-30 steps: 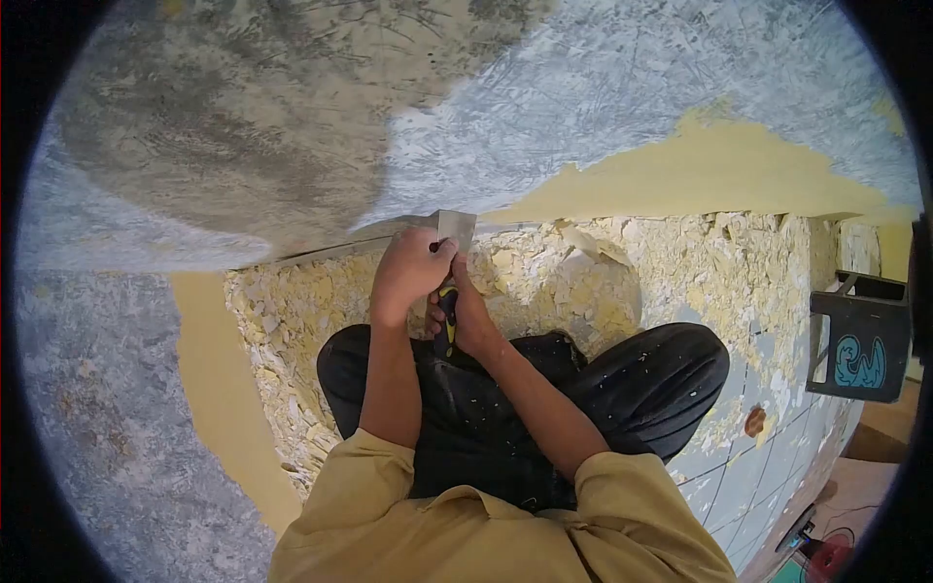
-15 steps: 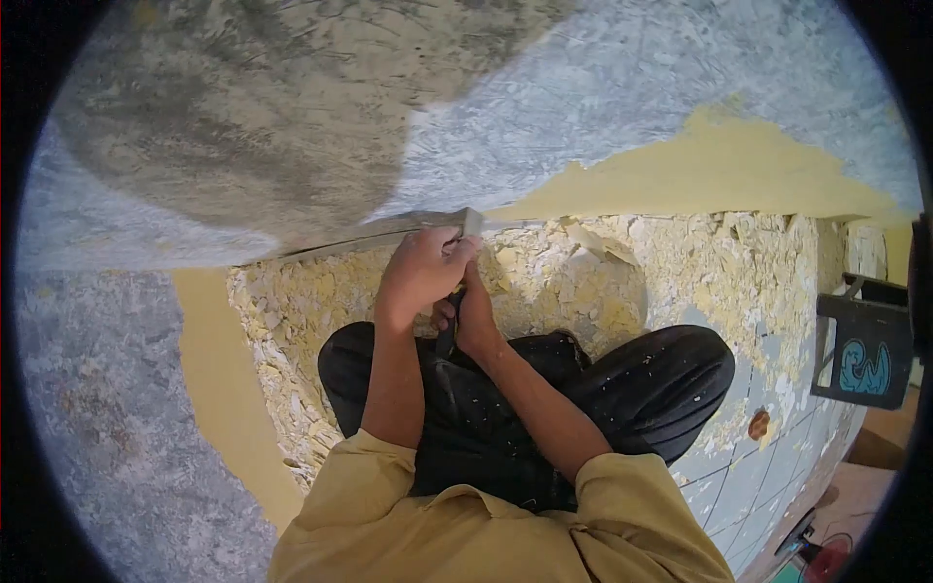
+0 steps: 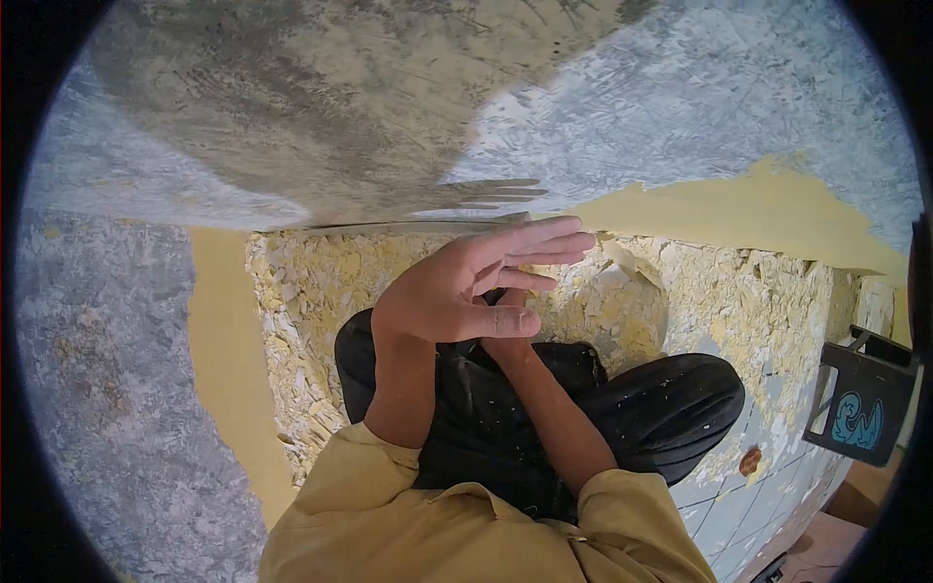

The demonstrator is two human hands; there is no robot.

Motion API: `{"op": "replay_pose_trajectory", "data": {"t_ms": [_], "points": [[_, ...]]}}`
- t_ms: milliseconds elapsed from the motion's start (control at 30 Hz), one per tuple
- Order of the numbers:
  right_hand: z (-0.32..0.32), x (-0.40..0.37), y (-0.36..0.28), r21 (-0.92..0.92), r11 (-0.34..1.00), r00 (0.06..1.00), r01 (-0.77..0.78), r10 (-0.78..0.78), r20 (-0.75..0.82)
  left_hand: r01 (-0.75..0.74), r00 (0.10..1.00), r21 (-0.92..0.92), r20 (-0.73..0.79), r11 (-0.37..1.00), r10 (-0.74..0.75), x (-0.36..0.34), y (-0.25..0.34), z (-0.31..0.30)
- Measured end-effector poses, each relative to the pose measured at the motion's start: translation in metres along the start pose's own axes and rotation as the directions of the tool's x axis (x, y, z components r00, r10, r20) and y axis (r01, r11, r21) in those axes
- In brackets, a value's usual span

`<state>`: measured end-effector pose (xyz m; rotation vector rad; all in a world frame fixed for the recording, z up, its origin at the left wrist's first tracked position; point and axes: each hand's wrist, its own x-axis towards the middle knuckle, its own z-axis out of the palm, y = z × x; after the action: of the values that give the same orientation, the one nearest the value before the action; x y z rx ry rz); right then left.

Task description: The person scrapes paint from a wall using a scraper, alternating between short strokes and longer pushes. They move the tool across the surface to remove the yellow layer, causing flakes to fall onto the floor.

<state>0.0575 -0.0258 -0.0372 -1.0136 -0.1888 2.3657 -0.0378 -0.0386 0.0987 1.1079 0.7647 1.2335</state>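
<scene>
My left hand is raised with its fingers stretched apart, pointing right, and nothing is in it. Behind it my right hand is mostly hidden; only its wrist side and a bit of the back show. It grips a scraper, whose dark handle is covered now. A grey edge of the scraper blade shows just above my left fingers, at the foot of the wall. Yellow and white paint flakes lie thick on the floor around both hands.
My crossed legs in dark trousers rest on the flake-covered floor. A black stool-like object with a blue emblem stands at the right. Yellow paint remains low on the wall. A brown piece lies on the tiles.
My left hand has let go of the scraper blade and opened its fingers, now in front of my right hand. The view has shifted slightly.
</scene>
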Motion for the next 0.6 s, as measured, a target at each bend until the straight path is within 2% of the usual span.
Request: {"op": "replay_pose_trajectory", "data": {"t_ms": [67,133,233,300,367,433,467,500,533,567,600], "points": [[-0.001,0.0,0.0,-0.014,1.0,0.999,-0.022,0.022,-0.036,0.005,1.0,0.03,-0.009,1.0,-0.005,-0.002,0.004,0.0],[-0.009,0.003,0.003,0.037,0.994,0.992,-0.101,0.098,0.081,0.012,1.0,0.059,-0.015,0.998,-0.012,-0.003,0.007,0.0],[-0.011,0.003,0.002,0.044,0.991,0.988,-0.126,0.121,0.093,0.025,1.0,0.13,-0.016,0.991,-0.023,-0.004,0.01,0.0],[-0.01,0.001,0.0,0.052,0.988,0.985,-0.147,0.141,0.102,0.076,0.996,0.154,0.031,0.985,-0.082,-0.005,0.012,0.0],[-0.011,0.0,0.0,0.059,0.986,0.984,-0.154,0.147,0.102,0.068,0.998,0.183,-0.005,0.981,-0.068,-0.005,0.013,0.002],[-0.006,-0.003,0.003,-0.061,0.998,1.0,0.0,0.002,0.028,0.058,0.998,0.204,-0.028,0.977,-0.053,-0.005,0.011,0.003],[-0.004,-0.006,0.005,-0.057,0.998,1.0,0.012,-0.011,0.017,0.094,0.993,0.311,-0.092,0.946,-0.068,-0.007,0.009,0.001],[0.008,-0.014,0.003,-0.099,0.986,0.985,0.135,-0.144,-0.09,0.133,0.985,0.412,-0.154,0.901,-0.075,-0.007,0.007,0.0],[0.014,-0.018,0.001,-0.15,0.957,0.942,0.25,-0.276,-0.189,0.129,0.988,0.408,-0.136,0.904,-0.079,-0.004,0.006,-0.002],[0.004,-0.015,0.002,-0.145,0.956,0.938,0.257,-0.282,-0.2,0.342,0.928,0.438,-0.296,0.832,-0.226,-0.002,0.004,-0.004],[-0.014,-0.008,0.004,-0.123,0.972,0.973,0.202,-0.214,-0.09,0.543,0.819,0.428,-0.458,0.723,-0.345,-0.001,0.001,-0.006]]}}
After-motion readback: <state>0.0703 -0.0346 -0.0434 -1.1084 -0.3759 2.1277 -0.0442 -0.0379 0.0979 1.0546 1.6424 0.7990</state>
